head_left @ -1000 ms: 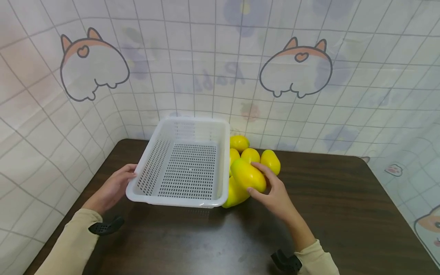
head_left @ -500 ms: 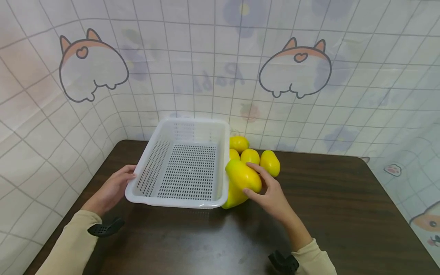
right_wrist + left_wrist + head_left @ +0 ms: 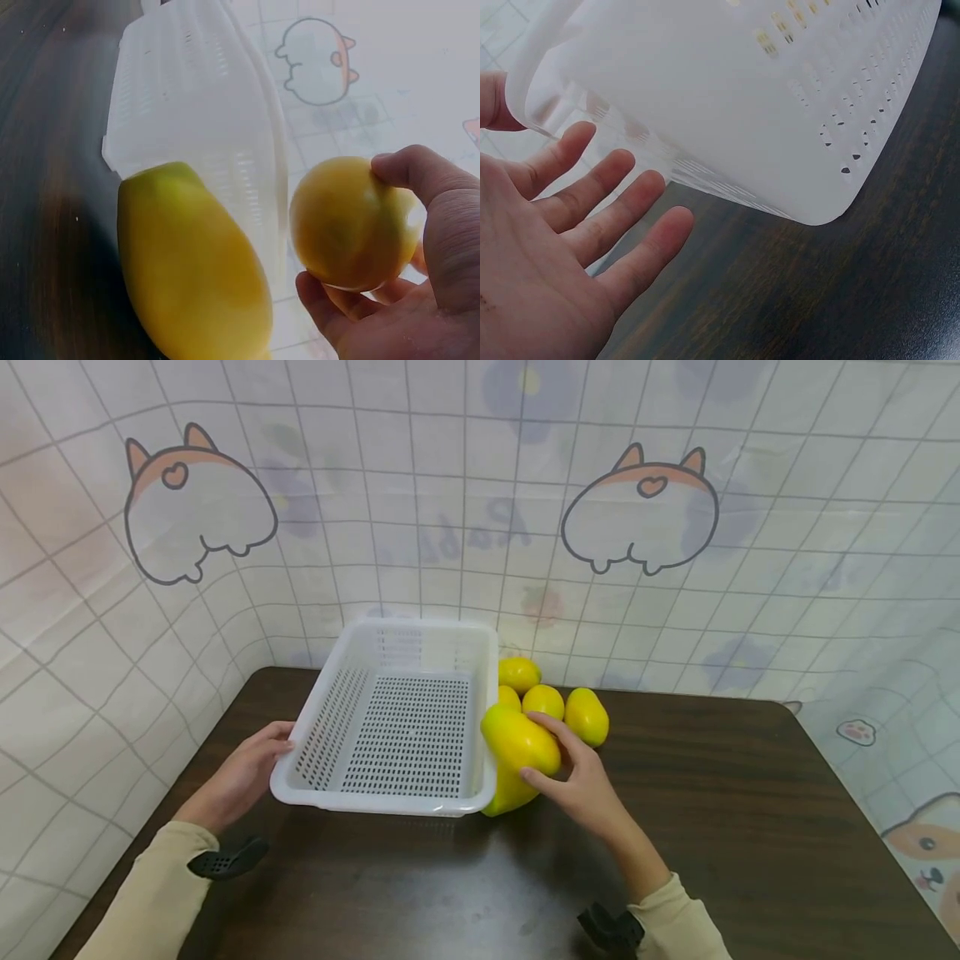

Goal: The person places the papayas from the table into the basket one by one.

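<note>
A yellow mango (image 3: 520, 740) with a greenish end is gripped between the thumb and fingers of my right hand (image 3: 573, 781), raised beside the basket's right rim. A larger yellow fruit with a green tip, like a papaya (image 3: 191, 262), lies below it on the table, partly covered in the head view. The white perforated plastic basket (image 3: 412, 735) has nothing inside it. My left hand (image 3: 251, 768) holds its left rim, thumb over the edge; the other fingers stretch out near the side wall in the left wrist view.
Several smaller yellow fruits (image 3: 587, 717) sit behind my right hand, near the table's back edge and beside the basket. The dark wooden table (image 3: 712, 827) extends to the right and front. A white checked curtain (image 3: 450, 485) with cartoon prints hangs behind and at both sides.
My right hand has carried the mango a little left, so it now overlaps the basket's right rim in the head view. The left hand and basket have hardly moved.
</note>
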`<state>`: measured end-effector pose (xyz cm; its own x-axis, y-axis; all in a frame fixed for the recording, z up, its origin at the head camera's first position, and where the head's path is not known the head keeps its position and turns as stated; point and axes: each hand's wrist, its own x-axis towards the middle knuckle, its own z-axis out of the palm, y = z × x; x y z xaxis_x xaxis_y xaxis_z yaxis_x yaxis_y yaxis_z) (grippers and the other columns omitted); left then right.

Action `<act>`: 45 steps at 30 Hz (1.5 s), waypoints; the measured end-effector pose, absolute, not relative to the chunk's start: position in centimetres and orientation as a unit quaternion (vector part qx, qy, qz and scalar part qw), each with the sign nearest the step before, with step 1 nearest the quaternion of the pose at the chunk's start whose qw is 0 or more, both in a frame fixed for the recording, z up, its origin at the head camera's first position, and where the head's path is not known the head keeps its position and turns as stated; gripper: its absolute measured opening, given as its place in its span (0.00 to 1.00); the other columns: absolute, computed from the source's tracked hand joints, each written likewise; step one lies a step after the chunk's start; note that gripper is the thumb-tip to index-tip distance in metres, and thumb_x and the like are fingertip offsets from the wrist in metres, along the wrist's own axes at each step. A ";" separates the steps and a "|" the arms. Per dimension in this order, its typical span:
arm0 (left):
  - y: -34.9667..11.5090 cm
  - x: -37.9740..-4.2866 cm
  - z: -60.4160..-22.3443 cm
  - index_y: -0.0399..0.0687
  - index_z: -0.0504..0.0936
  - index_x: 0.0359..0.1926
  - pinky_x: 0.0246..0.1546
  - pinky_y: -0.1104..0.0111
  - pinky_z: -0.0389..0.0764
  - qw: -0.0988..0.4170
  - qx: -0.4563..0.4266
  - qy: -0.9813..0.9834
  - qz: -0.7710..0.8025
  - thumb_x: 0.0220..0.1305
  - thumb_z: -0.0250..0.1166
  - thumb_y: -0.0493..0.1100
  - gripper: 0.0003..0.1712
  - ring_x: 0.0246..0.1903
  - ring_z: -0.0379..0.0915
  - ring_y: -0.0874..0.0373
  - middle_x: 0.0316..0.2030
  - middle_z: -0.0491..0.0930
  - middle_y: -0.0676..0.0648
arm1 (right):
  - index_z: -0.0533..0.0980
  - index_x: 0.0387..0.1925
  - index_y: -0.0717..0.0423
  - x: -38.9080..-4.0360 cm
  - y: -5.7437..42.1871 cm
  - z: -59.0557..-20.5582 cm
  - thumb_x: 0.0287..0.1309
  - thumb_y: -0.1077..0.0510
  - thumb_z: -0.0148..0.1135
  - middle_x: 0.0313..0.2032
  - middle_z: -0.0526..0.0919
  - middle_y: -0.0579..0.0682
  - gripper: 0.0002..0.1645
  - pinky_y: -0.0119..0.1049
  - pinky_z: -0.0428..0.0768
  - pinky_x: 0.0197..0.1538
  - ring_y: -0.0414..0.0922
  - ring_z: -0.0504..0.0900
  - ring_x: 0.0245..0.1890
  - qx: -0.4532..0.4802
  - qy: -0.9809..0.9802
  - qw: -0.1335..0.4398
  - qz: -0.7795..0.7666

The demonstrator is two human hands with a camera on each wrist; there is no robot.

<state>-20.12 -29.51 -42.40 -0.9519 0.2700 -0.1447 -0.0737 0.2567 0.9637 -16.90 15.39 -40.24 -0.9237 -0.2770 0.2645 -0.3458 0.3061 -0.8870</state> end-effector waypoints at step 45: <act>-29.6 -20.1 -42.7 0.48 0.62 0.63 0.49 0.64 0.74 0.143 0.078 0.771 0.616 0.76 0.43 0.52 0.22 0.48 0.75 0.66 0.50 0.73 0.62 | 0.64 0.67 0.40 -16.8 13.5 -39.8 0.57 0.55 0.67 0.64 0.69 0.50 0.37 0.48 0.74 0.60 0.50 0.73 0.55 0.196 -0.792 0.027 0.577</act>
<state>-20.07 -29.57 -42.67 -0.9467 0.2972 -0.1243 -0.0555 0.2295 0.9717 -16.76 13.48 -39.81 -0.9214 -0.2803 0.2692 -0.3422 0.2569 -0.9038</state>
